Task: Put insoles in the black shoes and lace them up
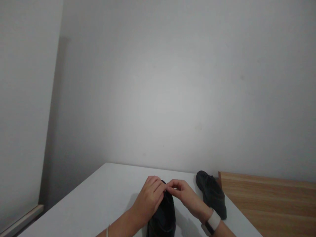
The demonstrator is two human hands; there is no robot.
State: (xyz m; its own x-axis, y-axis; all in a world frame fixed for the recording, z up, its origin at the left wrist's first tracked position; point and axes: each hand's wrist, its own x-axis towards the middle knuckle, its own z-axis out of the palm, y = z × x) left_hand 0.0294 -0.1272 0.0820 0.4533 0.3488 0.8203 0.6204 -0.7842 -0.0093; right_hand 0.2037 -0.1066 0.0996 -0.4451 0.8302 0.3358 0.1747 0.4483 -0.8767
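Observation:
A black shoe (166, 215) stands on the white table (118, 191), its opening toward me. My left hand (150, 197) is over the far, laced part of this shoe from the left. Its fingers are bent together, and their tips are hidden. From the right, my right hand (184, 194) reaches to the same spot, with thumb and forefinger pinched close to the left fingers. What is in the pinch is too small to make out. Another black shoe (212, 195) lies on the table beyond my right wrist.
A pale wall (158, 89) rises behind the table's far edge. To the right of the table is a wood-grain panel (266, 197). A white panel (22, 98) stands at the far left. My right wrist wears a light-banded watch (214, 220).

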